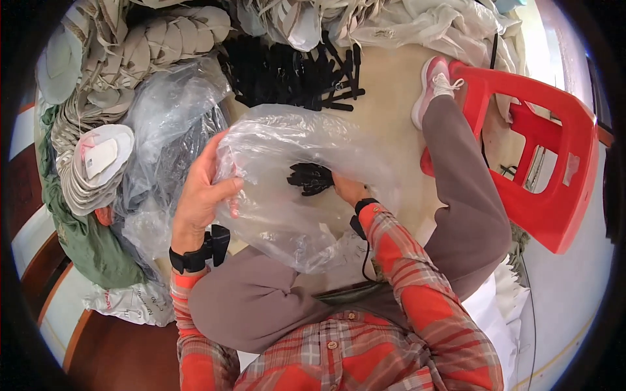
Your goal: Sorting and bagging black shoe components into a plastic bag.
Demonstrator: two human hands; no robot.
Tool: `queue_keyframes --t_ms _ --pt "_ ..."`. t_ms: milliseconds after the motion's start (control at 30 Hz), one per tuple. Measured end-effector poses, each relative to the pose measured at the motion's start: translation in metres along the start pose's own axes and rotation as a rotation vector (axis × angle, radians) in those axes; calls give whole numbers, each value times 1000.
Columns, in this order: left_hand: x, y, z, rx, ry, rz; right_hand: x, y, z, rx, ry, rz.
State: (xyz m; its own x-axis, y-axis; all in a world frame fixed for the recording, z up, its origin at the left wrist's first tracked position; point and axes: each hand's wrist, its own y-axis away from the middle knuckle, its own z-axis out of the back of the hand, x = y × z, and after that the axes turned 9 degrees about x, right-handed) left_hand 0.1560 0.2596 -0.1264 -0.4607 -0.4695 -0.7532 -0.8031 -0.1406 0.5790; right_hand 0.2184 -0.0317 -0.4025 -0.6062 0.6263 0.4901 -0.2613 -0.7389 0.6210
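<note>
A clear plastic bag lies spread over my lap, its mouth held wide. My left hand grips the bag's left edge, thumb on the near side and fingers partly behind the film. Within the bag's opening, my right hand is closed around a bundle of black straps, whose loose ends fan out to the left. Beyond the bag, a larger heap of similar black straps lies on the pale work surface. Both wrists carry black bands.
Stacks of pale shoe-sole-shaped pieces stand at the far left, beside another filled clear plastic bag. Green cloth lies further left. A red plastic stool rests on its side at the right, close to my outstretched leg. White sheeting is at the back.
</note>
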Motion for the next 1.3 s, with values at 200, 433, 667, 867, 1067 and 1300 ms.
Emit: queue_keyframes --t_ms 200,433,667,867,1067,1300 --pt "-2 -1 -8 19 72 -14 -9 4 2 -129 167 109" --pt "6 1 -9 51 55 -19 51 32 82 127 -6 -108" --pt "9 13 -2 89 -7 3 98 129 234 511 -114 160" --pt "9 30 7 263 -79 128 123 284 421 672 -59 -100" --pt "17 9 40 559 -496 5 66 119 373 359 -517 14" --pt "33 -81 53 87 171 196 -64 -120 202 -380 -280 -269"
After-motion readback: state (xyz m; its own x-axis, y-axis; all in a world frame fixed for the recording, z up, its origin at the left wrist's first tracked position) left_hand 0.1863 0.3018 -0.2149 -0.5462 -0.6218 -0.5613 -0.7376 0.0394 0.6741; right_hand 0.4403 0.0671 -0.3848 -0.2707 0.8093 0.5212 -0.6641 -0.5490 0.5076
